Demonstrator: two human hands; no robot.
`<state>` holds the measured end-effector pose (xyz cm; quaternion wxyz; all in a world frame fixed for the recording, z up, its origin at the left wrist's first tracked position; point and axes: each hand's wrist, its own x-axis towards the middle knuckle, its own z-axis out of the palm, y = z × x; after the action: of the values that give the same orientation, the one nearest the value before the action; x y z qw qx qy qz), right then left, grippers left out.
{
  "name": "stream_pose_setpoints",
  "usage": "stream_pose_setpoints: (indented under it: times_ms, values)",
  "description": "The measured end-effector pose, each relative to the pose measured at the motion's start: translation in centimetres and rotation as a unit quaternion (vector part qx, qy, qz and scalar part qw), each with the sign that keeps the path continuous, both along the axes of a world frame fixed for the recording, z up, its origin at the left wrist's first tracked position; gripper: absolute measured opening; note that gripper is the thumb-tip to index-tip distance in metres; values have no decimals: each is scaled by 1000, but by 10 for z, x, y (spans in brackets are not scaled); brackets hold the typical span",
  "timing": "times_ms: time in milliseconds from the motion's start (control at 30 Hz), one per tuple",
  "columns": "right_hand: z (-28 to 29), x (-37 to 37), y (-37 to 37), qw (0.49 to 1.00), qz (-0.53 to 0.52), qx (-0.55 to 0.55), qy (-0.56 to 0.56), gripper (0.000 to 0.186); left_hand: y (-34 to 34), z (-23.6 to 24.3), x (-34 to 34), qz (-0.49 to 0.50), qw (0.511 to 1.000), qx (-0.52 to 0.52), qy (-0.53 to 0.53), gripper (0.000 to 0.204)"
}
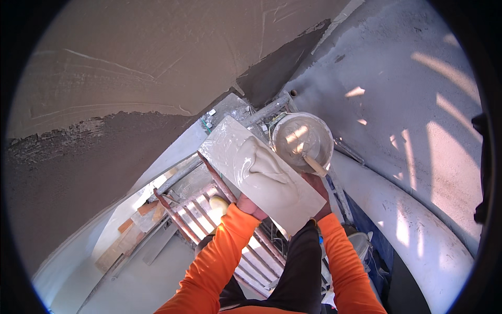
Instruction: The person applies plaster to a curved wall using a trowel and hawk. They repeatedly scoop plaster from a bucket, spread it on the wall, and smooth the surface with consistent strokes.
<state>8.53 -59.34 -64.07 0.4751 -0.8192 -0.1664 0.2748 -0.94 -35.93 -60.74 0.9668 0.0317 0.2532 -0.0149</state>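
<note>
A pale rectangular board [225, 154] with smeared wet, light plaster [269, 172] slants across the middle. My left hand [250, 206] grips it at the lower left edge, fingers partly hidden underneath. My right hand [316, 193] grips its right side, also partly under it. Just behind the board, a round bucket [327, 133] holds pale mix and a tool with a wooden handle [315, 163].
A slatted metal platform [185, 214] with a rusty rail lies below me beside scaffold tubes [272, 110]. A freshly coated surface [120, 73] fills the upper left. A sunlit rough wall [397, 104] and thick pale curved beam [413, 235] run along the right. Wood pieces [120, 240] lie lower left.
</note>
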Motion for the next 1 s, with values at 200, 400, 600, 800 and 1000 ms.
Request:
stream_pose_setpoints:
  times_ms: [200, 400, 600, 800, 1000]
  values:
    - [85, -42, 82, 985, -2, 127, 121, 50, 37, 26, -11, 124, 992, 21, 1, 51]
    - [40, -15, 165, 978, 16, 204, 32, 35, 85, -6, 2, 271, 963, -4, -2, 42]
    - [-28, 46, 238, 978, 48, 198, -36, 27, 146, -40, 38, 315, 942, 106, -53, 38]
    - [-48, 89, 300, 964, -14, 203, 173, 19, 180, -52, 63, 366, 923, 114, -26, 35]
    - [12, 115, 316, 936, 87, 190, 285, 22, 186, -28, 68, 352, 918, 181, 29, 31]
